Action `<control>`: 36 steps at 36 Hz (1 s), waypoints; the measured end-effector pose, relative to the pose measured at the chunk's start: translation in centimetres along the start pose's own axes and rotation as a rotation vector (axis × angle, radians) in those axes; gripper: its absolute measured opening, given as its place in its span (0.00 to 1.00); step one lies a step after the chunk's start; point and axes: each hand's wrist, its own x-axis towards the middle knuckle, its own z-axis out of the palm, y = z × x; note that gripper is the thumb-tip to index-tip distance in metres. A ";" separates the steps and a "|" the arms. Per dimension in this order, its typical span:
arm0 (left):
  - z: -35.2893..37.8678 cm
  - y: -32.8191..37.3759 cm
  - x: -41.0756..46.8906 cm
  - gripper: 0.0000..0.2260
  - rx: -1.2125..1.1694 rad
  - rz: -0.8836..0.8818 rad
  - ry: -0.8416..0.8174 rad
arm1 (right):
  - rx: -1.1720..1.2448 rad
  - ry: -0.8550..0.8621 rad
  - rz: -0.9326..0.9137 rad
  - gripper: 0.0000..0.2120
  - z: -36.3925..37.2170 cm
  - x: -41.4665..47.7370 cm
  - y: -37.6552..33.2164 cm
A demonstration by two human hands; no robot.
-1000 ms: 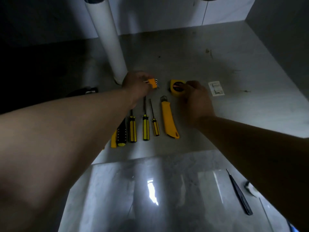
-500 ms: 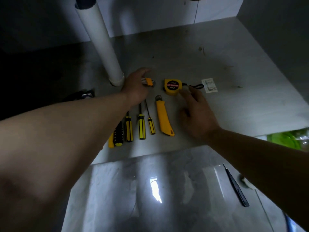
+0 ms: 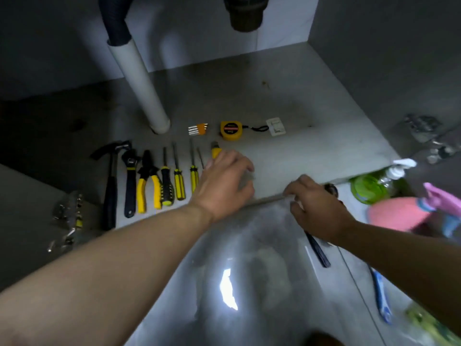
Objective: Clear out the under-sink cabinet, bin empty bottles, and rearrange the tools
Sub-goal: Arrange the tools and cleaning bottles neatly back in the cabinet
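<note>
I am pulling back from the hex keys (image 3: 198, 129) and tape measure (image 3: 231, 131). My left hand (image 3: 224, 182) fingers are hanging loose over the knife (image 3: 215, 151); my right hand (image 3: 316, 208) fingers, empty, are touching the edge of the cabinet floor (image 3: 311, 146).

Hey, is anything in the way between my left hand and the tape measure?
Nothing visible. Only bare cabinet floor lies between the left hand and the tape measure; the knife tip pokes out just left of that line.

Dim, grainy; white glare patch on glossy floor (image 3: 228, 288); right edge motion-blurred; wide-angle bending at edges.
</note>
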 end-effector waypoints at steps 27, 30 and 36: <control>13.5 10.5 -8.9 0.19 -0.844 -0.869 -0.593 | 0.274 -0.093 0.739 0.12 9.9 -11.4 3.1; 13.1 10.6 -8.7 0.14 -0.891 -0.859 -0.542 | 0.509 -0.070 0.648 0.07 9.7 -12.1 1.6; 12.1 10.3 -8.9 0.07 -0.920 -0.771 -0.463 | 0.638 -0.025 0.566 0.06 9.2 -12.7 -0.5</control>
